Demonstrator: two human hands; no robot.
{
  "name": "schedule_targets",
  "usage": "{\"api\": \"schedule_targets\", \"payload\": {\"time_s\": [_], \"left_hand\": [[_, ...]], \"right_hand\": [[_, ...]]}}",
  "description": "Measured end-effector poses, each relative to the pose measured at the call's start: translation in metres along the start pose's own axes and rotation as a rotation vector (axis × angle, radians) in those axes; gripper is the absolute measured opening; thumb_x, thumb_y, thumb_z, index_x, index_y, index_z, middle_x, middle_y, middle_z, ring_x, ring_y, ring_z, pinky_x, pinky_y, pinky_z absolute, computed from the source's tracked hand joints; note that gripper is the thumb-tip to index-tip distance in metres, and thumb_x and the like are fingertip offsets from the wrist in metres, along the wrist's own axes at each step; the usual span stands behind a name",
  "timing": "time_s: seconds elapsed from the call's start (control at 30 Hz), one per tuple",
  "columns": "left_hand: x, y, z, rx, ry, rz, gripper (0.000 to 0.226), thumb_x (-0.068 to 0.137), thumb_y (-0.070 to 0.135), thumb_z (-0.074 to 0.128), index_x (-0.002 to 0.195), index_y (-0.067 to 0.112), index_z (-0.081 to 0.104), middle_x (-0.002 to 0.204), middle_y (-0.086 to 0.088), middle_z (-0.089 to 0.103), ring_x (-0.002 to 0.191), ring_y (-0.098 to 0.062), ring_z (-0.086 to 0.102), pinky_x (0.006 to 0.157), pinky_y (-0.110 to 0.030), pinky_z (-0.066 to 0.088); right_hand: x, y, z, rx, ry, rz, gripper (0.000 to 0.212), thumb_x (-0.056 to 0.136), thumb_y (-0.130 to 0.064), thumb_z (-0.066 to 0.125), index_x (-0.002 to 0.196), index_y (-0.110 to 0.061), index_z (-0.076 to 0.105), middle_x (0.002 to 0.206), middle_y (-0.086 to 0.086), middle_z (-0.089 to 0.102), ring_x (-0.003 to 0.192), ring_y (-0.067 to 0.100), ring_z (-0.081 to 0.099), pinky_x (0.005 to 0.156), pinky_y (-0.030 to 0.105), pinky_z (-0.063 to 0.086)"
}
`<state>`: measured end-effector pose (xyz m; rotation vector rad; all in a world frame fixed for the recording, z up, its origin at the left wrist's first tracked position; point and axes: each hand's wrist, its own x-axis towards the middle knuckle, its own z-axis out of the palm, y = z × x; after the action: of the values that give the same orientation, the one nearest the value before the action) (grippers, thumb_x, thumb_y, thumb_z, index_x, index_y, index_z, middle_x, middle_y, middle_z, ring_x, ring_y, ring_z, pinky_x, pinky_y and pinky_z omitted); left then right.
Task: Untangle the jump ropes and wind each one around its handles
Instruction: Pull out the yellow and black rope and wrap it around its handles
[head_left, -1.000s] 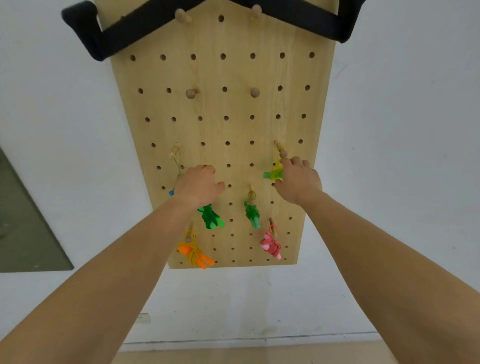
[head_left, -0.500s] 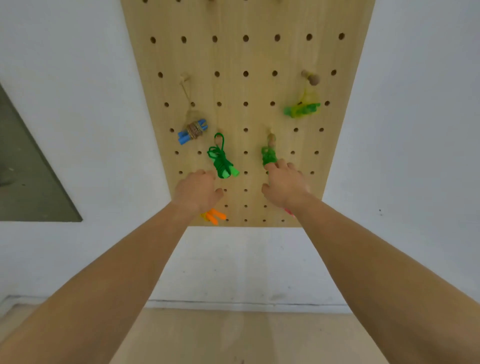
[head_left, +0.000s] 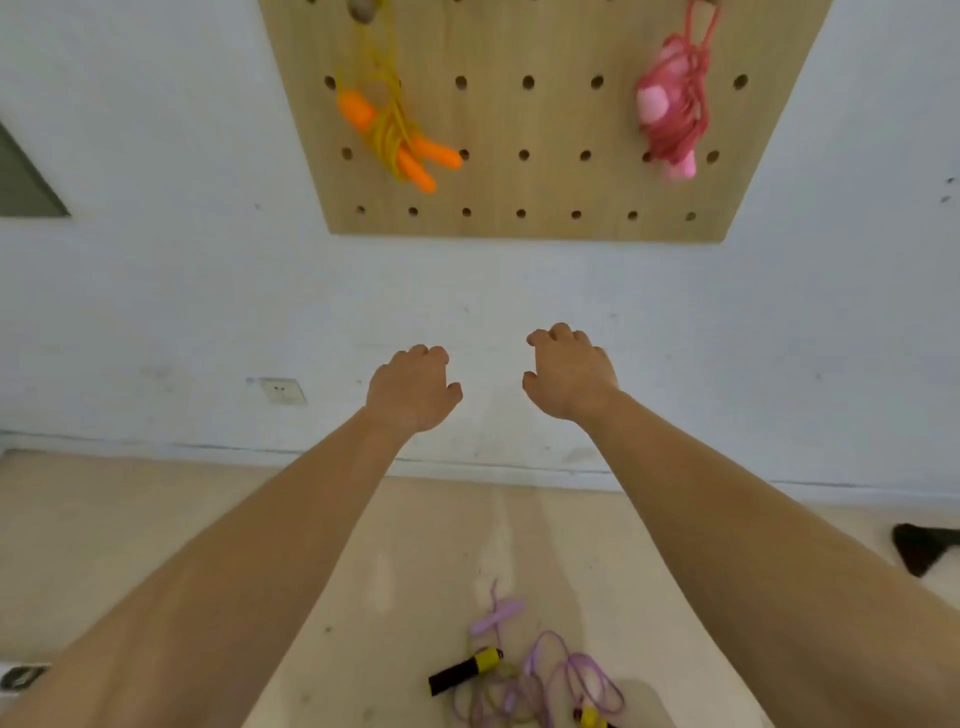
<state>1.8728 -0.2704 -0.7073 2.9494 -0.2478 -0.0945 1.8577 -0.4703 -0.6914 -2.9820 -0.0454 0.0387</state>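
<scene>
**Below the pegboard: both hands empty, tangled ropes on the floor**

Head view. Both bare forearms reach forward, side by side, in front of the white wall (head_left: 156, 312). The left hand (head_left: 410, 389) is seen from the back, with its fingers loosely curled and nothing in its grasp. The right hand (head_left: 569, 376) is in the same state: fingers relaxed and bent, nothing held. The two hands are near each other but apart, and neither touches any rope.

A wooden pegboard (head_left: 524, 119) is fixed to the wall above the hands. An orange jump rope (head_left: 397, 137) hangs on its left side from a peg (head_left: 362, 9), its yellow cord wound round the two orange handles. A pink jump rope (head_left: 672, 114) hangs on its right side, its cord wound round the pink handles. Its hanging point is cut off by the top edge.

A purple jump rope (head_left: 550, 670) lies in loose, overlapping loops on the pale floor (head_left: 130, 545), low in the view between the forearms. A black-and-yellow handle (head_left: 465, 670) lies at the left of this heap, touching the loops. A second yellow-tipped handle (head_left: 589, 717) shows at the bottom edge, partly cut off. Whether the cords are knotted together cannot be told.

A wall socket (head_left: 282, 391) sits low on the wall to the left of the hands. A dark object (head_left: 922, 551) lies on the floor at the far right, too unclear to identify
</scene>
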Motion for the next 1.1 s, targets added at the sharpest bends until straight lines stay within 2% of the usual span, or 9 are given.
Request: {"api": "schedule_targets", "payload": {"time_s": [0.2,0.33,0.57,0.77,0.93,1.1], "left_hand": [[-0.02,-0.031,0.163,-0.001,-0.1,-0.041,0.048,0.1,0.041,0.049,0.14,0.014,0.047,0.135,-0.008,0.051,0.123,-0.029,0.05,0.093,-0.041,0.047],[-0.048,-0.039,0.244,0.016,-0.15,-0.051,0.049,0.099,0.043,0.05,0.138,0.012,0.047,0.135,-0.009,0.051,0.123,-0.03,0.05,0.097,-0.044,0.047],[-0.116,-0.026,0.305,-0.057,-0.178,-0.068,0.051,0.097,0.042,0.052,0.139,0.013,0.047,0.138,-0.009,0.05,0.126,-0.031,0.048,0.102,-0.044,0.044],[-0.171,-0.015,0.357,-0.072,-0.272,-0.045,0.05,0.098,0.04,0.053,0.142,0.016,0.047,0.142,-0.009,0.048,0.126,-0.029,0.051,0.099,-0.039,0.046],[-0.193,-0.025,0.422,-0.077,-0.369,-0.074,0.047,0.096,0.033,0.056,0.138,0.015,0.05,0.137,-0.01,0.053,0.122,-0.03,0.054,0.096,-0.038,0.048],[-0.194,-0.039,0.489,-0.097,-0.442,-0.133,0.052,0.094,0.036,0.059,0.14,0.013,0.048,0.134,-0.013,0.054,0.122,-0.034,0.055,0.096,-0.041,0.049]], "right_hand": [[-0.02,0.023,0.173,0.01,-0.084,0.016,0.049,0.097,-0.029,0.049,0.143,-0.012,0.041,0.141,0.01,0.044,0.127,0.031,0.044,0.099,0.042,0.041],[-0.05,0.034,0.253,0.005,-0.131,0.029,0.049,0.097,-0.029,0.049,0.142,-0.012,0.041,0.14,0.011,0.044,0.127,0.032,0.044,0.099,0.044,0.042],[-0.126,0.052,0.301,0.046,-0.154,0.076,0.05,0.097,-0.03,0.049,0.143,-0.013,0.039,0.141,0.01,0.042,0.128,0.033,0.043,0.098,0.046,0.041],[-0.184,0.067,0.346,0.108,-0.204,0.114,0.051,0.096,-0.03,0.051,0.143,-0.013,0.041,0.141,0.011,0.043,0.127,0.034,0.045,0.096,0.044,0.043],[-0.21,0.078,0.412,0.191,-0.3,0.167,0.051,0.096,-0.027,0.052,0.143,-0.012,0.04,0.142,0.013,0.042,0.128,0.036,0.046,0.1,0.045,0.045],[-0.221,0.082,0.488,0.241,-0.406,0.188,0.05,0.095,-0.025,0.051,0.142,-0.01,0.041,0.14,0.014,0.043,0.126,0.037,0.048,0.098,0.043,0.045]]}}
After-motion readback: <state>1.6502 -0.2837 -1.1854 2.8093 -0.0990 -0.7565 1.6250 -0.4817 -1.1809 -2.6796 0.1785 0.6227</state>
